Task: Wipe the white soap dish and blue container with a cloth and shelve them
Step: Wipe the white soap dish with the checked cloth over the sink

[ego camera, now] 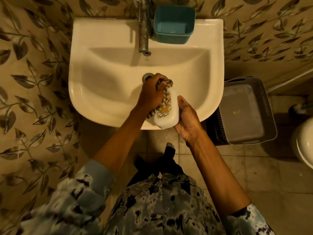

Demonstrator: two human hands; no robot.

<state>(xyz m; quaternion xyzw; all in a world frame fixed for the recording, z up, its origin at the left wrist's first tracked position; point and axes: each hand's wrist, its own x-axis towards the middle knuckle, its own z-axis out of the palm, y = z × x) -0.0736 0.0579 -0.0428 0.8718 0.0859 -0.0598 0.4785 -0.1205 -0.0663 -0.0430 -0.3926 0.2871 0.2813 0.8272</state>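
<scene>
- White soap dish (166, 114) is up off the sink (105, 92), held over the near edge of the basin. My right hand (187, 119) cups its outer side, thumb along the long edge, fingers hidden beneath.
- My left hand (150, 92) has a closed grip on the bunched striped cloth (166, 83), pressing it onto the dish's patterned face. One tail of the cloth hangs below my wrist.
- I judge this to be the wiping of the dish, the first half of the job, with nothing shelved yet.
- Blue container (174, 25) stands upright on the back ledge of the sink, just beside the tap (144, 36). It looks untouched, and I cannot tell whether anything is inside it.
- Next, I reckon, I need to turn the dish in my right-hand grip so the cloth reaches its ends and underside. After that I put it away and reach back for the container.
- No shelf shows from here, so I will have to look up or turn to find it.
- Wet plastic could slip, so the holding grip wants to stay firm over the basin.
- Around me: a drain (147, 77) just beyond my left knuckles and leaf-patterned wall tiles (33, 82). Pale floor tiles (237, 167) lie below, with a grey perforated basket (245, 112) on the floor to my right.
</scene>
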